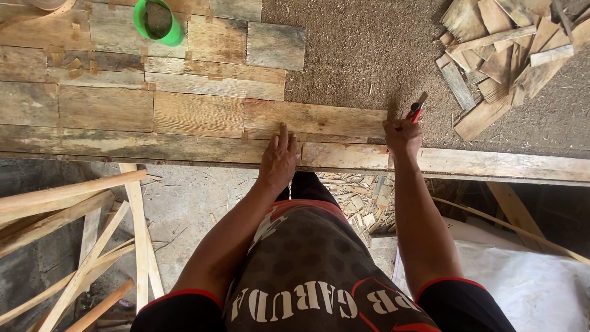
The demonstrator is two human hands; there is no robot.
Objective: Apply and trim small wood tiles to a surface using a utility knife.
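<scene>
We look down at our left hand point(278, 161) lying open and flat on a wooden strip point(314, 118) at the near edge of the table point(344, 55). Our right hand point(402, 134) grips a red utility knife point(416, 109), blade at the strip's right end. A green cup point(158, 22) stands far left; scrap wood pieces point(504, 55) lie far right.

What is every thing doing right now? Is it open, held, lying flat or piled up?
Left hand: flat, pressing on the wood strip.
Right hand: closed around the red cutter.
Red cutter: held, blade out, at the strip's end.
Wood strip: lying flat on the board.
Green cup: upright, open, something dark inside.
Wood offcuts: piled loosely.
Long sticks: lying crossed on the floor.
</scene>
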